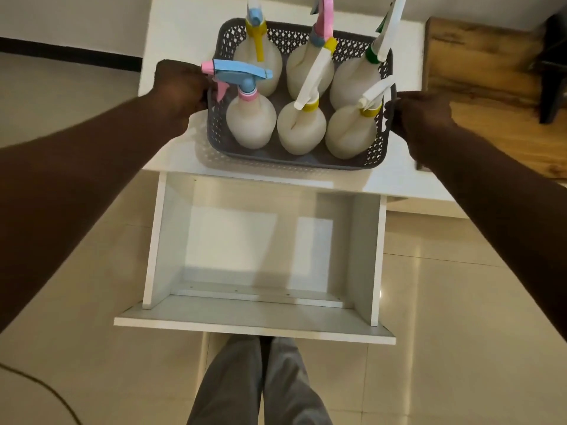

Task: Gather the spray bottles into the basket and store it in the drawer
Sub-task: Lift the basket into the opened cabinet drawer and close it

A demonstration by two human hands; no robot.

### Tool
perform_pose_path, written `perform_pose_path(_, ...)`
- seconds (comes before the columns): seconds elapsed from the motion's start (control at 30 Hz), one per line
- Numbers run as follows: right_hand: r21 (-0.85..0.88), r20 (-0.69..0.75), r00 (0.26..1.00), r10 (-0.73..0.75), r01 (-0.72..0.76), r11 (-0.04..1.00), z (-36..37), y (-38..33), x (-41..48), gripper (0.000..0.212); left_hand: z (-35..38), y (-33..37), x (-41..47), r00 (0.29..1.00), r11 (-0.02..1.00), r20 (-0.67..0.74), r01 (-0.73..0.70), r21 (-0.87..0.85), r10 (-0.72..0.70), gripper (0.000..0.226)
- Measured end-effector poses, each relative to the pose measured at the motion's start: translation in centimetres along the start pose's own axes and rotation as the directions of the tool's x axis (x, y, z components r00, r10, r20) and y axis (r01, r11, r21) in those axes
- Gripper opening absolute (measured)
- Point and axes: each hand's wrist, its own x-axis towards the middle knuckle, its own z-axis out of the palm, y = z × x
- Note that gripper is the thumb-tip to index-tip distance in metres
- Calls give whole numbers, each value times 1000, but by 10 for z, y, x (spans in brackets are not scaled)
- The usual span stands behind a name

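Note:
A grey perforated basket (277, 159) sits near the front edge of a white cabinet top (178, 41). Several white spray bottles stand upright inside it, among them one with a blue and pink trigger (250, 121) at the front left and one with a white trigger (352, 133) at the front right. My left hand (179, 93) grips the basket's left rim. My right hand (420, 121) grips its right rim. Below the top, a white drawer (260, 328) is pulled out and holds nothing.
A wooden table (491, 87) stands to the right of the cabinet. My legs in grey trousers (260, 381) stand just behind the drawer's front panel. A thin cable (46, 391) runs across the beige tiled floor at the lower left.

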Motion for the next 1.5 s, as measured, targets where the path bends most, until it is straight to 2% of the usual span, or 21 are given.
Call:
perform_pose_path(0.13,-22,13,1000,-17,18,1000,-6,5,-10,31,-6,-5,-12,1000,1000,14,-23,-4,23,32)
perform_pose_path(0.3,71,46,998,-43,39,997,-27,23,-54,20,-24,-15,-62,997,996,31,-75,-43,77,26)
perform_pose_path(0.43,113,87,996,-33,23,993,-45,47,-106,19,-52,-31,-110,991,994,76,-105,-18,106,39)
perform_pose_path(0.5,112,84,996,-11,2,994,-53,63,-133,25,-67,-44,-134,992,996,91,-89,-26,91,35)
perform_pose_path(0.63,50,108,994,20,-26,998,-66,97,-189,24,-89,-80,-178,998,999,60,-14,-32,16,35)
perform_pose_path(0.83,58,121,988,95,-103,993,-75,147,-242,23,-109,-144,-221,993,991,-3,119,-57,-119,26)
perform_pose_path(1.17,42,47,981,188,-190,981,-56,205,-227,24,-92,-201,-201,975,973,-7,222,-68,-223,34)
perform_pose_path(1.3,29,9,978,208,-209,978,-39,230,-202,23,-74,-218,-179,966,965,-53,250,-75,-255,24)
perform_pose_path(1.5,-43,7,972,236,-235,971,-10,269,-170,41,-50,-249,-146,954,954,-65,297,47,-293,29)
